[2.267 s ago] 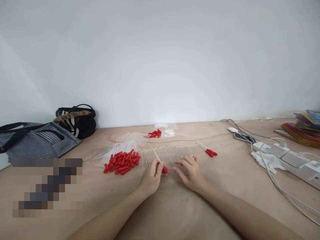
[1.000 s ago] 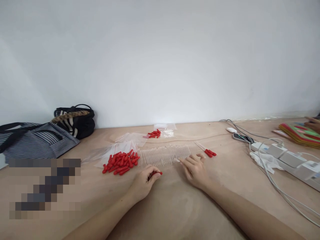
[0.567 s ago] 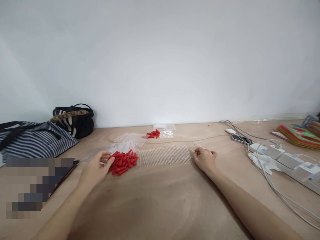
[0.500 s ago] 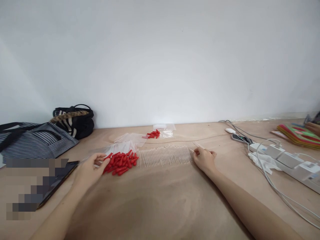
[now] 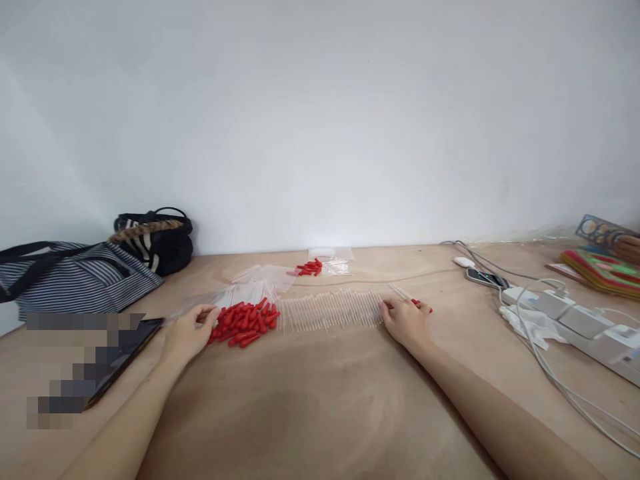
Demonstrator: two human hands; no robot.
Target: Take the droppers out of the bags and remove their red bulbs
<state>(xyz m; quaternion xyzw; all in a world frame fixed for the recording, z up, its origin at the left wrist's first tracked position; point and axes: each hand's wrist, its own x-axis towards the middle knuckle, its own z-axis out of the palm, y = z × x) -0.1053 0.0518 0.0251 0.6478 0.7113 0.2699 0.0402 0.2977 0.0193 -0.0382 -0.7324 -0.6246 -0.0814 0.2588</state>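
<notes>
My left hand [image 5: 190, 331] is at the left edge of a heap of small red bulb-ended pieces [image 5: 243, 322]. Its thumb and fingertips are drawn together there; whatever they hold is too small to tell. At the right end of a row of thin pale sticks [image 5: 327, 310], my right hand [image 5: 407, 322] has its fingers closed, their tips against the last sticks. What is in that pinch is hidden. Just past its knuckles lie a red piece [image 5: 424, 306] and a couple of loose pale sticks [image 5: 401, 291].
Clear plastic bags [image 5: 255, 287] lie behind the heap, and more red pieces [image 5: 310, 267] farther back. A phone or tablet [image 5: 125, 357] and striped bag [image 5: 90, 280] are left. A power strip [image 5: 570, 317] with cables is right. Another person's hand [image 5: 627, 248] is far right.
The view has shifted slightly. My left fingertips have drawn closer together at the heap's edge. A red piece now shows beyond my right hand, where none was visible before.
</notes>
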